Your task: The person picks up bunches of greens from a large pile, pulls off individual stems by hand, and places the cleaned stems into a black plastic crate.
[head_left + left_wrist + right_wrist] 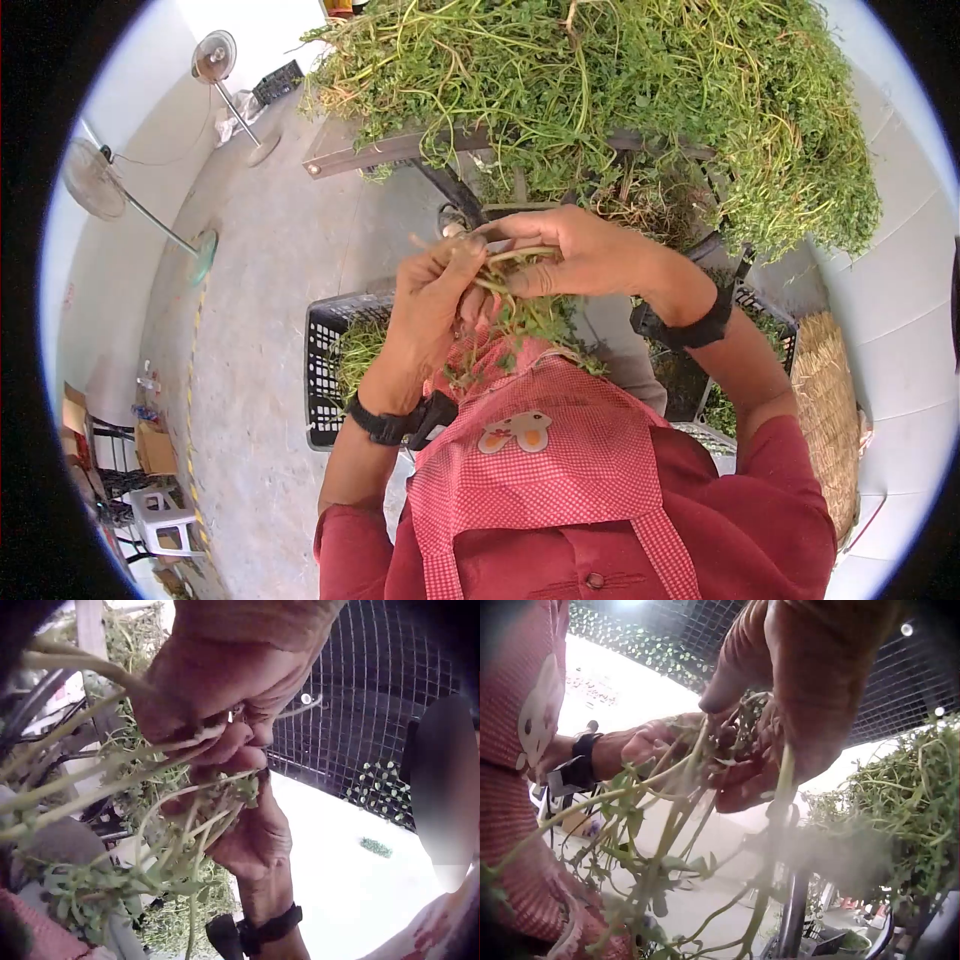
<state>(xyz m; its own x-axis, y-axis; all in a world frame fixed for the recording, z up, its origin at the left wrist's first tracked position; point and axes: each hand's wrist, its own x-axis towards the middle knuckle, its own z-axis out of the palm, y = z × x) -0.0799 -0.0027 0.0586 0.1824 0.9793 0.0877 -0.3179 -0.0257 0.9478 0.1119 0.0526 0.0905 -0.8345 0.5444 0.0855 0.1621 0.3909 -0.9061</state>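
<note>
Head view: great heap of greens (620, 80) sprawled over the counter (335, 152), trailing past the near edge; presumably piled there for easy reach from a standing position. Lower down, near the left forearm, black crate (322, 375) with more greens inside; likely placed close to the body to save steps. On the far right, upright straw-coloured bundle (825, 400), purpose unclear. Red checked apron (540, 440) just behind the work, probably worn against dirt.

Smaller now: right hand (590, 255) and left hand (430, 295) brought together before the chest, clear of the heap. Between them, handful of greens (540, 315), leaves dangling toward the apron. Right fingers bent round the stems, thumb pressed against them; left fingers and thumb closed in a tight pinch on stems, no real gap. Held so, apparently, for bare stems up top and leafy ends hanging free.

Hard to make out: exact meeting point of the fingertips, masked by knuckles and stems. Stems blurred close to the lens in the right wrist view, and cut off at the frame in both wrist views. Stem count: cannot tell.
</note>
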